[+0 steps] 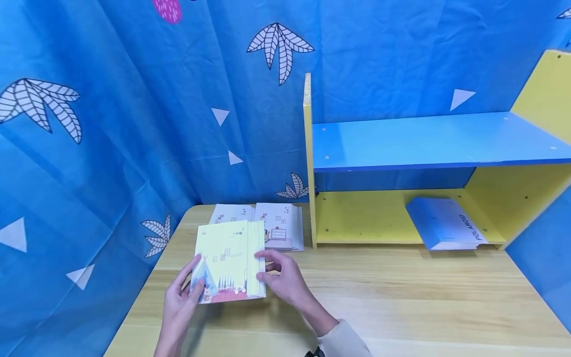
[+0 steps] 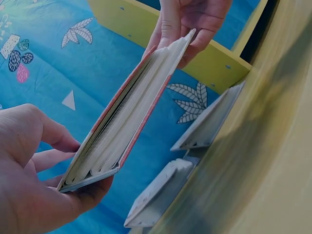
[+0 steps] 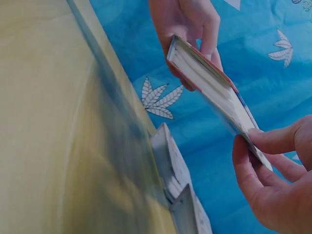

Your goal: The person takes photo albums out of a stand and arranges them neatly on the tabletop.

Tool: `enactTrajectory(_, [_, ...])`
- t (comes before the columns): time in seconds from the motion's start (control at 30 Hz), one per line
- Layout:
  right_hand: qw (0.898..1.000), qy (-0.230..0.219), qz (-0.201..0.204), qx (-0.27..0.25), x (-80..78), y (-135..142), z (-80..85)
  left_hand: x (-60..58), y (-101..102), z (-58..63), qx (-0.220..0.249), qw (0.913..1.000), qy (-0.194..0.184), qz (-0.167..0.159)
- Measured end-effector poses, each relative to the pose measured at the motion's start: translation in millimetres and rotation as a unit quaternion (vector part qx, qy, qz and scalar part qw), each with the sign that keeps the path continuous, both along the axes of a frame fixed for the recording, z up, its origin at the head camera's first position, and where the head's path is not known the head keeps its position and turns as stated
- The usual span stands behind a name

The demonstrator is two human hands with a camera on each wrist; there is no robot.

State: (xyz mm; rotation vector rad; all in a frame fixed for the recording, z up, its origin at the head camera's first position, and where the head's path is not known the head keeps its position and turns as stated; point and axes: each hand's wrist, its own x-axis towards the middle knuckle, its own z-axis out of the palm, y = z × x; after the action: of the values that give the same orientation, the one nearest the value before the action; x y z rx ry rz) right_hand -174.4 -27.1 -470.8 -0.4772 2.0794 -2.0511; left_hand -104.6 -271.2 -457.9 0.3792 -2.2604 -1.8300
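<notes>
A thin hardcover book with a cream cover and a drawn blue tent is raised above the table between both hands. My left hand grips its left edge, thumb on the front cover. On the opposite edge, my right hand pinches the book between thumb and fingers. The left wrist view shows the page edges of the book, with red trim along the covers. Behind it, two piles of similar white books, a left pile and a right pile, lie on the table, partly hidden by the held book.
A yellow shelf unit with a blue upper board stands at the back right of the wooden table. On its lower board lies a blue-and-white book marked POLAROID, jutting past the front edge. A blue patterned curtain hangs behind.
</notes>
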Motion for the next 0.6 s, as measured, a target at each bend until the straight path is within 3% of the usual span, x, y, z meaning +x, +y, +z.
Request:
enactTrajectory(0.33, [0.999,-0.036,0.024,0.009,2.9,-7.1,-13.1,1.6,-11.3,-11.7,-0.03,0.9984,-0.046,0.014])
enactTrajectory(0.6, [0.998,-0.015,0.04,0.044,5.4,-13.8,-26.3,6.3,-20.5,-25.3,-0.034,0.996,-0.079,0.027])
